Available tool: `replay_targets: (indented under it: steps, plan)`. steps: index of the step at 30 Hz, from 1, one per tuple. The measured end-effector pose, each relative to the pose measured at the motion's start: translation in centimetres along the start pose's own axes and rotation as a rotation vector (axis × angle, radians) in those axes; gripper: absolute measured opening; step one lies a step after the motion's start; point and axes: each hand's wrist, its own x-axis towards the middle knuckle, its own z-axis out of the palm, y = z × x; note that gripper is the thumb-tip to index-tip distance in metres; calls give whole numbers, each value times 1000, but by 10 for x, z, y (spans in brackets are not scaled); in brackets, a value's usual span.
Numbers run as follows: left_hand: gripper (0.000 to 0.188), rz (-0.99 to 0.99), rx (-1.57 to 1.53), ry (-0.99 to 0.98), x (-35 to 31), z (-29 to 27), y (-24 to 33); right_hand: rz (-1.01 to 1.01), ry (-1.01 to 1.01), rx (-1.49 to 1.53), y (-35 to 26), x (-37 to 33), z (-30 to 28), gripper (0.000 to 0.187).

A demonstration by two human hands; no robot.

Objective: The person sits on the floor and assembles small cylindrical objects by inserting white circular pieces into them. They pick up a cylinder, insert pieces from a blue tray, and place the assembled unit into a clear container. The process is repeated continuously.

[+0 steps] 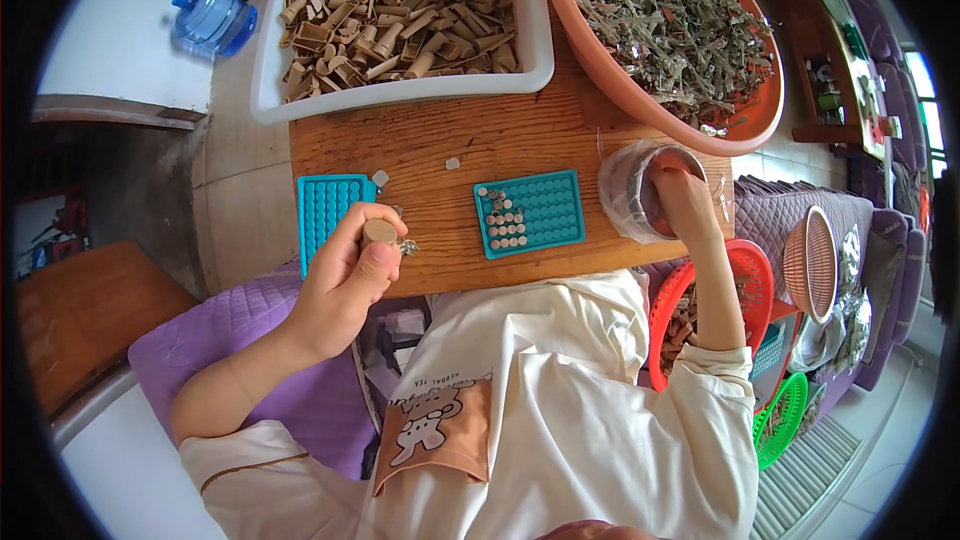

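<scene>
Our right hand is inside the tub.
Its grip is hidden, so we cannot tell its hold; our left hand curls round a brown piece above the tabletop. We judge this a fetching step, next needing a careful pinch.

The head-worn view looked steeply down and outward over the wooden table, whose near edge crossed just below mid-height and whose left and right edges fell inside the fisheye's round rim; the pale shirt lay close beneath, the left hand and right hand farther out
</scene>
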Motion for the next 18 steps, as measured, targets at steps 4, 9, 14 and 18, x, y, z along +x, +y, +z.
replay_targets:
  steps: [4, 9, 14, 18]
  plan:
    - [27, -58, -85, -11, -3, 0, 1, -36, -65, 106, -18, 0, -41, 24]
    - [35, -158, -224, -46, 1, -1, -2, 153, 12, 510, -19, -5, -59, 25]
    - [34, -227, -400, -17, 2, -3, -4, 213, 71, 664, -6, -12, -57, 22]
    - [28, -278, -525, -10, 4, -1, 0, 290, 122, 834, -2, -18, -57, 18]
